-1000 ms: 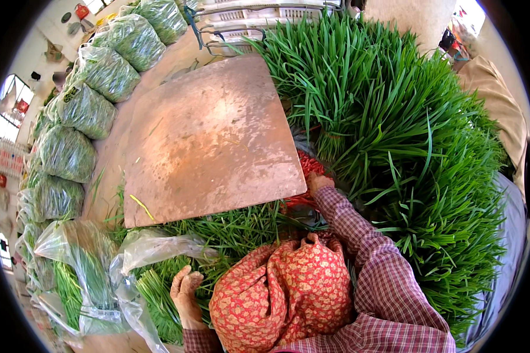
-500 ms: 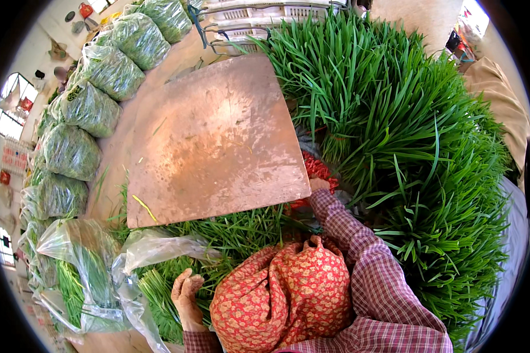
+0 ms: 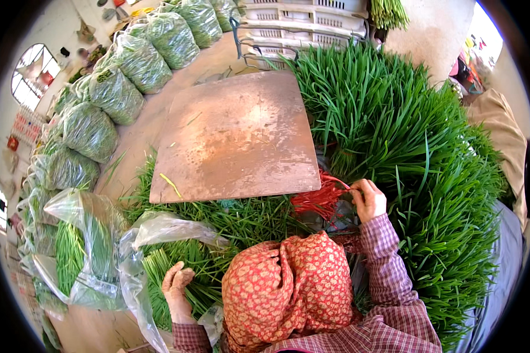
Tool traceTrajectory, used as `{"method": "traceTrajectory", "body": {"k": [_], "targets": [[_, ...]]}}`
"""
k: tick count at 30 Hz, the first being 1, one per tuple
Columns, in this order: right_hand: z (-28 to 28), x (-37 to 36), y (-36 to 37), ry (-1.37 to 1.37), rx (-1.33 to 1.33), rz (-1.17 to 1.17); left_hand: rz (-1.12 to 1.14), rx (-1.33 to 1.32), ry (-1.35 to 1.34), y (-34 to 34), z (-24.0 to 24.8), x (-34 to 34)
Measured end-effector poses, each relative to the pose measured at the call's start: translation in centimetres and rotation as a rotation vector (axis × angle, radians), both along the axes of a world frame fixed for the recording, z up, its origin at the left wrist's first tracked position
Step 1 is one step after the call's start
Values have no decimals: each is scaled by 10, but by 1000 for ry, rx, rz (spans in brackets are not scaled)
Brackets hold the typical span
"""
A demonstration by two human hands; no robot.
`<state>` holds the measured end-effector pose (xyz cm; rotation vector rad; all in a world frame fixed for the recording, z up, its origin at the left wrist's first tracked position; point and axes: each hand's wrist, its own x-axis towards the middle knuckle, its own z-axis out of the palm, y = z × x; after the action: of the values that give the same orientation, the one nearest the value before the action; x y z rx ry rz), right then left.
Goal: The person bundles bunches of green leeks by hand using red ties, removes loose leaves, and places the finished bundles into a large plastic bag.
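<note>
Red strings (image 3: 315,199) lay by the bench (image 3: 235,141) at its near right corner, ends pinched in the right hand (image 3: 368,200); a slow pull seemed best against tangles. Nearside, the left hand (image 3: 176,285) curled loosely open.

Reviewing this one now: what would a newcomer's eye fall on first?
Probably the great mass of long green leaves filling the right side. Next, the worn brown board near the centre and the bright red strands by its lower right corner, their ends at the fingertips of the right hand. The red floral cloth at bottom centre also stands out.
</note>
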<state>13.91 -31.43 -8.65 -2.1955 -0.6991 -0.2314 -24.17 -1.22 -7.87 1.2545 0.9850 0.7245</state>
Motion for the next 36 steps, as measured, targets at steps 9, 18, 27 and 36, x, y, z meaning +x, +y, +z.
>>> {"method": "traceTrajectory", "body": {"k": [9,18,27,36], "targets": [[9,29,6,840,951,135,169,25,-36,-7,0,-73],[68,26,1,877,824,315,178,17,-61,-16,-5,-95],[100,-4,22,562,612,337,107,136,-42,-19,20,-82],[143,-41,120,-369,138,598,493,233,-106,0,-12,-149]]}}
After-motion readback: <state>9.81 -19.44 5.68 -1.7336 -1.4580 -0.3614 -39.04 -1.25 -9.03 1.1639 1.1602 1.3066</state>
